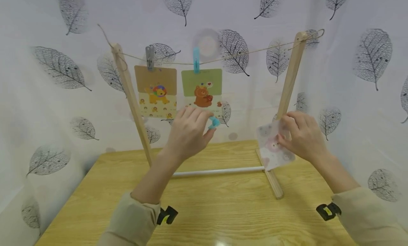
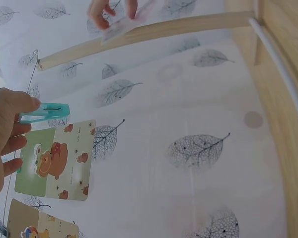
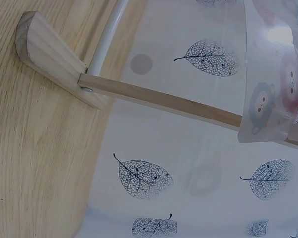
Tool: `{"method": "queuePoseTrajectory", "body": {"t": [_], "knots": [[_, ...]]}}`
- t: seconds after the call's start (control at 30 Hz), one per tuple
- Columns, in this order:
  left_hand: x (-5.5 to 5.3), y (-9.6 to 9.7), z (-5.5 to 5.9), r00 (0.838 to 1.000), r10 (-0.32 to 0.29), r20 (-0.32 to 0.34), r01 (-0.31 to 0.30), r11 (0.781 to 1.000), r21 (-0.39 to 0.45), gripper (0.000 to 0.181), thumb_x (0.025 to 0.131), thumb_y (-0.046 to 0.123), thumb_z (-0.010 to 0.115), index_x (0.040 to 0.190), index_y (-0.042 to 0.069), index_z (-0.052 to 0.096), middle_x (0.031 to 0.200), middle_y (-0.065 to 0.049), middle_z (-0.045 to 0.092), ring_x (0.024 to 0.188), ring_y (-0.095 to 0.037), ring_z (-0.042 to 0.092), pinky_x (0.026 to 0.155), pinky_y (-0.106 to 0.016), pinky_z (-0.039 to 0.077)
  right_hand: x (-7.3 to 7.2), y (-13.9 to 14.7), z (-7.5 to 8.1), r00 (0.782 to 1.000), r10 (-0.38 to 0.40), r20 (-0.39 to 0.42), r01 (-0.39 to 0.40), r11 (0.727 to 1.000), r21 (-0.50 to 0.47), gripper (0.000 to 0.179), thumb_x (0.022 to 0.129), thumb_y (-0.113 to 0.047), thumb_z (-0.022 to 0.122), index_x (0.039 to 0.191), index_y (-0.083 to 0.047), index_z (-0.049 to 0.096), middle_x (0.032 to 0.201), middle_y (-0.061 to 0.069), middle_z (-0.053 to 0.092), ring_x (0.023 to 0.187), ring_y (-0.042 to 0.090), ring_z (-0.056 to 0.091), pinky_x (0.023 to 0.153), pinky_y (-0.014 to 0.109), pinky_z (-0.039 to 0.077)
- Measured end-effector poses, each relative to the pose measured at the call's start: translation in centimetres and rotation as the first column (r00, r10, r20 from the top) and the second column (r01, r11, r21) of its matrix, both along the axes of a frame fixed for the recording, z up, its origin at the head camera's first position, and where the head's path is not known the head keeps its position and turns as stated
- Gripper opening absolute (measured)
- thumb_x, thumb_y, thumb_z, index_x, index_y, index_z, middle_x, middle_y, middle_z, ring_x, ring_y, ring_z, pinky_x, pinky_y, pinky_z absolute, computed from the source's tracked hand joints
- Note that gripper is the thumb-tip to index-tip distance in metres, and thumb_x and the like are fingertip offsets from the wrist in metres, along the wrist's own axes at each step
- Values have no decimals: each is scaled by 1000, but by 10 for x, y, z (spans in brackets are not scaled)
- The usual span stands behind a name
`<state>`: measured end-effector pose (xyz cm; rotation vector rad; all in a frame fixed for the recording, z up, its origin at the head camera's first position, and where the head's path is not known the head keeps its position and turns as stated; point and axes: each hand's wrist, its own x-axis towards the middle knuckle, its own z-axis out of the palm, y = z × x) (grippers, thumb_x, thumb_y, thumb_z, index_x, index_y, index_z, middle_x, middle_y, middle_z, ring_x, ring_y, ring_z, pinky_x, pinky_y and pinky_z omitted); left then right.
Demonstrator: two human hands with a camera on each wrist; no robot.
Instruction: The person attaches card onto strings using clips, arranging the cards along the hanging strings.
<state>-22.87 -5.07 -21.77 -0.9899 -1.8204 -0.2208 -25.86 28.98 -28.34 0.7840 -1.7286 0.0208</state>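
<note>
In the head view my left hand (image 1: 188, 134) pinches a teal clothespin (image 1: 214, 122) between thumb and fingers, in front of the hanging bear card (image 1: 204, 84). The left wrist view shows the clothespin (image 2: 45, 113) pointing away from the thumb. My right hand (image 1: 303, 137) holds a thin, see-through sheet (image 1: 269, 152) printed with small cartoon animals, by its right side, before the right wooden post. A blue clothespin (image 1: 196, 60) fixes the bear card to the string (image 1: 251, 52). Left of it, a grey clothespin (image 1: 149, 57) holds a lion card (image 1: 156, 79).
The string runs between a left post (image 1: 132, 104) and a right post (image 1: 290, 79) of a wooden stand. A white rod (image 1: 220, 171) joins them low down, above the wood-grain table (image 1: 216, 207). A leaf-print curtain (image 1: 347, 139) surrounds the table.
</note>
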Motion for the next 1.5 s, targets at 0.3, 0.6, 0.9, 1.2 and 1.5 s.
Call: {"method": "queuePoseTrajectory", "body": {"t": [0.3,0.6,0.9,1.2,1.5], "knots": [[-4,19,12,992,-30,-120,33,999,29,22,76,10,67,96,2,64,93,-8,65,87,-26,57,77,-37,43,-1,-3,6,1000,3,5,-3,1000,-6,44,83,-34,46,98,6,54,97,24,53,86,43,50,65,52,41],[-5,33,20,984,-49,-169,55,998,29,24,77,11,70,99,3,66,94,-7,65,85,-25,58,82,-36,43,-1,-7,14,1000,18,6,-18,1000,-7,42,83,-34,47,98,6,54,97,23,54,86,42,51,66,52,41],[-5,45,28,974,39,-222,-31,999,39,22,80,8,61,101,4,64,96,-7,65,89,-25,57,86,-36,41,-1,-11,19,1000,14,-5,-14,1000,-24,44,83,-34,47,100,5,54,97,23,52,89,42,49,67,52,41],[-7,63,40,953,59,-298,-27,993,111,18,82,2,46,92,6,60,91,-6,59,89,-25,50,90,-40,35,-2,-14,25,1000,14,-22,-15,999,-29,45,84,-34,46,102,6,54,98,24,52,90,43,49,67,52,40],[-11,77,45,941,63,-333,-10,987,159,16,81,1,45,88,7,57,87,-5,57,88,-24,49,96,-44,33,-3,-15,30,1000,-5,-18,4,998,-55,44,79,-32,50,103,4,52,99,24,52,89,44,48,64,53,38]]}}
